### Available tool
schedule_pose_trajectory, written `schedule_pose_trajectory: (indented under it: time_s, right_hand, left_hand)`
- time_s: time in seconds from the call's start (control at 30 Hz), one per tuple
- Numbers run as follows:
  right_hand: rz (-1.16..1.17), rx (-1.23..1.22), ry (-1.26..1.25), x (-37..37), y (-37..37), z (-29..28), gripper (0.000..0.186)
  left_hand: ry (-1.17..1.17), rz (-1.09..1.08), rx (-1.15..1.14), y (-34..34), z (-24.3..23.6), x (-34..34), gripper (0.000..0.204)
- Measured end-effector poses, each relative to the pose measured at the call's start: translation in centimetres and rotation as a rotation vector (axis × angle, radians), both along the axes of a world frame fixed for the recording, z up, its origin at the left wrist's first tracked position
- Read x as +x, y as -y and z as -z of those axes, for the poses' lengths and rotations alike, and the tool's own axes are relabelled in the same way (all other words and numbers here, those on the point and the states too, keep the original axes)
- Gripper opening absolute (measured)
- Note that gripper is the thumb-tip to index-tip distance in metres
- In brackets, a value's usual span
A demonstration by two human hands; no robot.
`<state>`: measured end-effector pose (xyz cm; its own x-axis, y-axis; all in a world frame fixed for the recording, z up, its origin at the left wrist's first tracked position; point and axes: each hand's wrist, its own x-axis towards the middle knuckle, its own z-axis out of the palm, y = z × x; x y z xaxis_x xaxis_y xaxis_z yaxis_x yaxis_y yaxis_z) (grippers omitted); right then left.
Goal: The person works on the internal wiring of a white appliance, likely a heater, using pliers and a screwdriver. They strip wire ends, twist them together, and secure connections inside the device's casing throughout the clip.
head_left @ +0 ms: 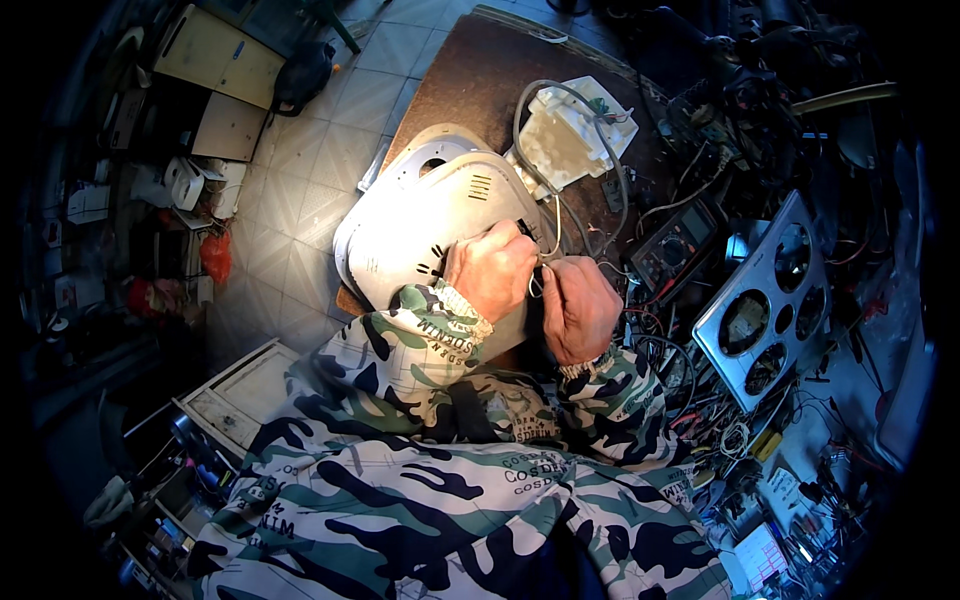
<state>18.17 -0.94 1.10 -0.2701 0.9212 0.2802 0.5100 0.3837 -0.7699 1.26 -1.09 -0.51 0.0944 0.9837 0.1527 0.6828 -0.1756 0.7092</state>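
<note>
A pale, rounded appliance housing (400, 230) with vent slots lies in front of me under bright light. My left hand (495, 268) is closed over its right edge, and the fingers hide whatever is in their grip. Right beside it, my right hand (580, 308) is pinched at the end of a thin white wire (557, 228), which loops between the two hands. Behind them sits a yellowed white plastic case (562, 135) with a grey cable (517, 125) curling around it.
The housing rests on a brown tabletop (455, 75). To the right are a multimeter (680, 243) with leads, a metal panel (745, 318) with round holes, and tangled wires. An open drawer (240, 400) stands at lower left; cabinets (220, 80) line the far left.
</note>
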Motion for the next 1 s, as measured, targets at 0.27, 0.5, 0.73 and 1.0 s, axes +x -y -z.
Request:
schedule_pose_trajectory:
  time_s: [0.27,0.5,0.73,1.0]
  right_hand:
    - [0.066,0.078,0.033,0.1,1.3,1.4,0.013]
    - [0.062,0.144,-0.004,-0.4,2.0,-0.9,0.010]
    - [0.208,-0.209,-0.259,0.2,1.6,0.7,0.007]
    - [0.199,-0.412,-0.423,0.2,0.2,0.8,0.009]
  left_hand:
    - [0.011,-0.046,-0.005,0.4,0.4,0.6,0.007]
    - [-0.053,-0.131,-0.044,0.1,0.6,1.0,0.007]
    - [0.049,-0.071,-0.066,-0.3,-0.4,-0.3,0.014]
    - [0.208,-0.030,-0.076,0.0,-0.5,-0.9,0.009]
